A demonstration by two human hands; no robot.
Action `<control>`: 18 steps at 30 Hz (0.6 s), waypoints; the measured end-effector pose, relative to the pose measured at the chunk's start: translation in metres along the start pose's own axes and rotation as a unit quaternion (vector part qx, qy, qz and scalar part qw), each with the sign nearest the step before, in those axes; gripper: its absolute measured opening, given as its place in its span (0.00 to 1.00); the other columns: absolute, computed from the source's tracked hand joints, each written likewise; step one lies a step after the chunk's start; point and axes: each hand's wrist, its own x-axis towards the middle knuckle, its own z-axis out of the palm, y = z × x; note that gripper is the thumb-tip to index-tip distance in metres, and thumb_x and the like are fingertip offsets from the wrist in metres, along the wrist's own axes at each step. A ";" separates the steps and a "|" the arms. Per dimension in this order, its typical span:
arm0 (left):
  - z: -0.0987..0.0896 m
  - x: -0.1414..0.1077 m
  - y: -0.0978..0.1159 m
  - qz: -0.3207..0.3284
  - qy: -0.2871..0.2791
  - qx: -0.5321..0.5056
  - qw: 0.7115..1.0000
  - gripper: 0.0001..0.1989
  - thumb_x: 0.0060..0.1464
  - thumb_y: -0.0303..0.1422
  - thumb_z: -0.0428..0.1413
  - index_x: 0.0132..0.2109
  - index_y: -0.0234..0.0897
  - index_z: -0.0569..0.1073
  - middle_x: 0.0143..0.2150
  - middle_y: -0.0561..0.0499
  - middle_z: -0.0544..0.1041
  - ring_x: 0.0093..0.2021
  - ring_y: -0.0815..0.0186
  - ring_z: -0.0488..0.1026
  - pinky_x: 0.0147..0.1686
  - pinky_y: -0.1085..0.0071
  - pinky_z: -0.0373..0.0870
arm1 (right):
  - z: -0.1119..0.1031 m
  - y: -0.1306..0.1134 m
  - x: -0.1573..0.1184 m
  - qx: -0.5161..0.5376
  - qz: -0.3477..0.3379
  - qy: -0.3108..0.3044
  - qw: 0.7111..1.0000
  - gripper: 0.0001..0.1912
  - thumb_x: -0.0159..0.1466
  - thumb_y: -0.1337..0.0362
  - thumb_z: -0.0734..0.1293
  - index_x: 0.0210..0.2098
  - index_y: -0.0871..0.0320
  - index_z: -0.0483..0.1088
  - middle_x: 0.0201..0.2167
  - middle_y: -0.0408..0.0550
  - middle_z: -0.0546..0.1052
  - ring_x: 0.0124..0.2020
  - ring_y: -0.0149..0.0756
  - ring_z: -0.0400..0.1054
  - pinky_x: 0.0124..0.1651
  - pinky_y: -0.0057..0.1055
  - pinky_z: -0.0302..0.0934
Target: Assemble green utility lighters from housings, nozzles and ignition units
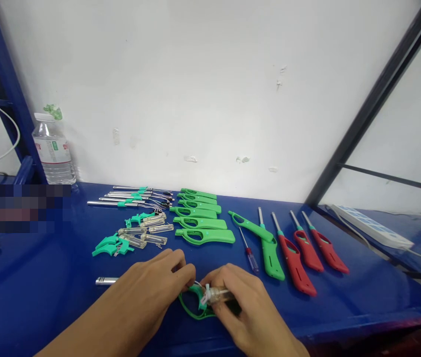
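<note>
A green lighter shell half (191,312) lies in front of me with a teal trigger (197,292) in its loop. My left hand (164,277) is closed, its fingertips pinching the shell beside the trigger; the exact grip is partly hidden. My right hand (242,302) grips a clear lighter fuel tank (220,295) with a white valve end, held over the shell next to the trigger. A thin white wire (197,283) shows between the hands. A metal lighter tube (106,281) sticks out past my left forearm.
Behind lie several green shell halves (205,236), clear fuel tanks (154,239), teal triggers (112,245) and metal tubes with wires (108,204). To the right are a screwdriver (251,259), a green lighter (273,260), red lighters (299,270) and a power strip (372,226). A water bottle (54,156) stands back left.
</note>
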 end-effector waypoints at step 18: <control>0.011 -0.003 0.006 0.016 -0.001 -0.004 1.000 0.23 0.59 0.12 0.45 0.47 0.40 0.78 0.53 0.46 0.81 0.53 0.54 0.79 0.53 0.58 0.80 | 0.002 -0.001 -0.003 -0.029 0.010 -0.020 0.999 0.11 0.73 0.74 0.65 0.44 0.50 0.66 0.41 0.41 0.79 0.43 0.38 0.76 0.49 0.32 0.66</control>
